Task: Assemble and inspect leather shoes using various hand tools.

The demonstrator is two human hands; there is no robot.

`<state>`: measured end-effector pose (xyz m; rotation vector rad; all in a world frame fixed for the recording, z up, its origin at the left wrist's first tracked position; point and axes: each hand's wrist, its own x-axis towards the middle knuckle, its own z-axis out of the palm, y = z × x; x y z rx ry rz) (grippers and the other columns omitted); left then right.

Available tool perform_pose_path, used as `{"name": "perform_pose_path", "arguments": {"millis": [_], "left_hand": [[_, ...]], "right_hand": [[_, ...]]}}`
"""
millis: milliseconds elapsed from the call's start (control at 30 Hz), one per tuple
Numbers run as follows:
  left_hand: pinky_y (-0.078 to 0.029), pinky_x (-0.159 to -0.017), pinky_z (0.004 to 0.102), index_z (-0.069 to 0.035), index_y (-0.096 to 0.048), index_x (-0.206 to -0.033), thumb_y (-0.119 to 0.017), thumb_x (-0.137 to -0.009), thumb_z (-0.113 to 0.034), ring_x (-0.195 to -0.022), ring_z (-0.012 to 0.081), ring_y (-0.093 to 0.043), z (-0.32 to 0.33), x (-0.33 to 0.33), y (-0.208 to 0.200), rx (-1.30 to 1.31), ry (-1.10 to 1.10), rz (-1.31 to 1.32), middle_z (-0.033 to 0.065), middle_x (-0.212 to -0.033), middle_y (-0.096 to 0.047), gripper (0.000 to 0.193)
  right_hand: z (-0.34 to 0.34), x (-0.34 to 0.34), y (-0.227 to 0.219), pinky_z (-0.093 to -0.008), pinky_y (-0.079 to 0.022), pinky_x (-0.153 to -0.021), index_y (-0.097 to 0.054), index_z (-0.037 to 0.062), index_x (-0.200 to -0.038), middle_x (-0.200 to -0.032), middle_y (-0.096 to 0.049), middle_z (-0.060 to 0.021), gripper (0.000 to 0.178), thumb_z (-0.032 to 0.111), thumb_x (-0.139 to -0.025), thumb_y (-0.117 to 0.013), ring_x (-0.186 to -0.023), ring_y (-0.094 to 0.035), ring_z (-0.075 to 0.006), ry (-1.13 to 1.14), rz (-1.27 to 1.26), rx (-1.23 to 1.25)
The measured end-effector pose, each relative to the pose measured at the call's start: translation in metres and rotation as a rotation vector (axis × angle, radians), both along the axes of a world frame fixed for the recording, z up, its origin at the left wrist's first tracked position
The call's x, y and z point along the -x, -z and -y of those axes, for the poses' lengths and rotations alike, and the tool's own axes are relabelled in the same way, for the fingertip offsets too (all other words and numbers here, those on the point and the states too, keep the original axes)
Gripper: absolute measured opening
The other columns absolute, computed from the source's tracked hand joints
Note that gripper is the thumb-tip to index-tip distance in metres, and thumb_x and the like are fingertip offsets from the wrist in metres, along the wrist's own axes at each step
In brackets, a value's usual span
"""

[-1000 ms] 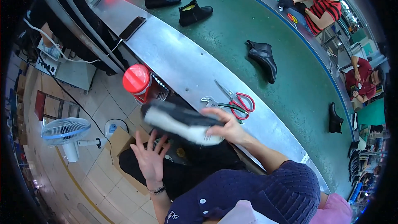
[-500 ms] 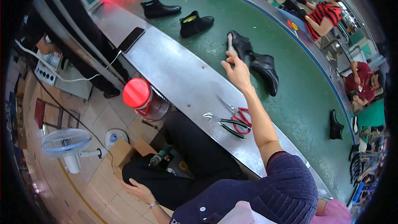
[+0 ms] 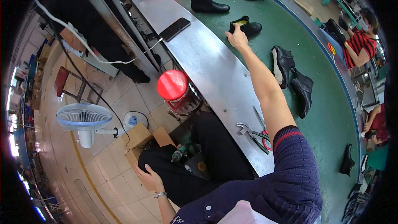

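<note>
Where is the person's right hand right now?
In the head view, the right hand is stretched far out over the green belt, touching a black boot near the metal bench's edge, just right of the phone.

My right arm is stretched way out, running from the lower right of the frame up toward the upper middle, bare forearm, dark knit sleeve pushed up past the elbow. The right hand [image 3: 237, 39] is up there with fingers curled downward, though I can't tell if they're gripping. My left hand [image 3: 150, 179] hangs low at lower left, fingers loosely spread, wrist wearing a bracelet.
</note>
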<state>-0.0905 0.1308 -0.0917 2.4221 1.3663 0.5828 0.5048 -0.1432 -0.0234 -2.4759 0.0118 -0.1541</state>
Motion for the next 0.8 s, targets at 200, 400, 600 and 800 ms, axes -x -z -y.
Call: {"name": "perform_pose_path", "arguments": {"millis": [200, 400, 600, 800], "left_hand": [[-0.031, -0.110, 0.0424, 0.002, -0.037, -0.141, -0.050, -0.099, -0.034, -0.133, 0.0386, -0.039, 0.003, 0.000, -0.003, 0.090, -0.012, 0.122, 0.0233, -0.143, -0.043, 0.057], [-0.029, -0.111, 0.0423, 0.003, -0.038, -0.140, -0.062, -0.093, -0.024, -0.132, 0.0368, -0.040, 0.023, -0.032, -0.065, 0.009, 0.209, 0.304, 0.0222, -0.141, -0.045, 0.059], [-0.030, -0.111, 0.0393, 0.000, -0.035, -0.144, -0.080, -0.076, -0.019, -0.136, 0.0313, -0.037, 0.083, -0.087, -0.118, 0.298, 0.758, 0.491, 0.0185, -0.146, -0.040, 0.084], [-0.026, -0.115, 0.0371, -0.007, -0.007, -0.154, -0.087, -0.065, -0.012, -0.144, 0.0236, -0.026, 0.122, -0.087, -0.137, 1.123, 1.301, 0.452, 0.0135, -0.158, -0.021, 0.120]], "right_hand": [[0.046, 0.023, 0.021, -0.0333, -0.052, -0.058, -0.058, 0.0039, -0.099, -0.072, -0.066, -0.0100, 0.023, 0.025, -0.091, -0.062, -0.056, -0.066, -0.0176, 0.040, 0.089, -0.428], [0.091, 0.113, -0.107, -0.0267, -0.045, -0.049, -0.059, 0.0020, -0.088, -0.062, -0.058, -0.0024, 0.023, 0.024, -0.091, -0.064, -0.051, -0.055, -0.0094, -0.241, 0.204, -0.377], [0.067, 0.253, -0.195, -0.0218, -0.037, -0.046, -0.061, 0.0008, -0.089, -0.057, -0.050, 0.0027, 0.017, 0.017, -0.093, -0.062, -0.049, -0.048, -0.0041, -0.593, 0.099, -0.552], [0.015, 0.364, -0.193, -0.0202, -0.033, -0.044, -0.064, 0.0012, -0.085, -0.055, -0.053, 0.0035, 0.017, 0.017, -0.090, -0.066, -0.046, -0.047, -0.0031, -0.770, -0.245, -0.726]]}}
